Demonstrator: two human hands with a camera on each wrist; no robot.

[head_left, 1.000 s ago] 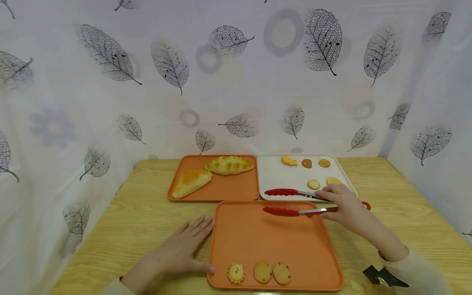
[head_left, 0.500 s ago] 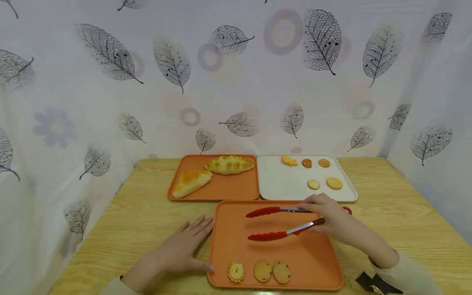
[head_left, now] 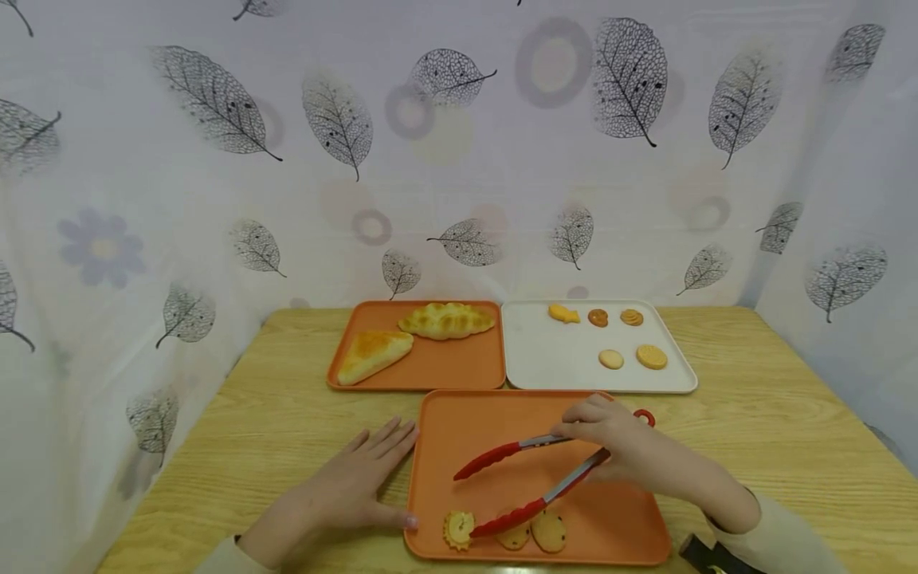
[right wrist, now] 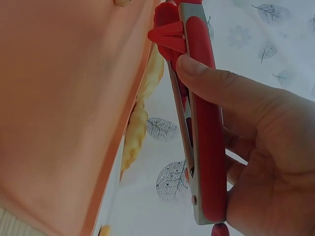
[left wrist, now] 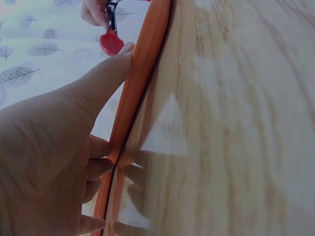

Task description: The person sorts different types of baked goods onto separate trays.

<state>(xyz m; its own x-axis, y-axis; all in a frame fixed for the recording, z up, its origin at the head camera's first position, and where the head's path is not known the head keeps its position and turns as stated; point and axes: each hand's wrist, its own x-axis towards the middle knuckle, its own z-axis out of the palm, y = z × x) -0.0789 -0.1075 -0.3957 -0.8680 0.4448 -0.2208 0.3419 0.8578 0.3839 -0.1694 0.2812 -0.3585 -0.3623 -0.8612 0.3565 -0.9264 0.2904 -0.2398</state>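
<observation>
My right hand (head_left: 610,434) grips red-tipped metal tongs (head_left: 570,482) over the near orange tray (head_left: 610,534). The tongs' arms are spread; the nearer red tip is right at the scalloped cookie (head_left: 457,528) and overlaps a round cookie (head_left: 513,536). A second round cookie (head_left: 549,532) lies beside that one. In the right wrist view, thumb and fingers close around the tongs' red handle (right wrist: 206,123). My left hand (head_left: 351,486) touches the tray's left edge, fingers extended, thumb at the rim. The left wrist view shows its thumb (left wrist: 106,78) along the orange rim.
Behind, a second orange tray (head_left: 430,373) holds a triangular bread (head_left: 374,355) and a long braided bread (head_left: 446,320). To its right, a white tray (head_left: 545,359) carries several small biscuits, one a fish shape (head_left: 562,314). All stand on a wooden table (head_left: 272,399) before a leaf-patterned curtain (head_left: 459,159).
My right hand has carried the tongs from beside the white tray leftward and nearer, down to the cookies. Their arms have spread wider. My left hand has stayed in place.
</observation>
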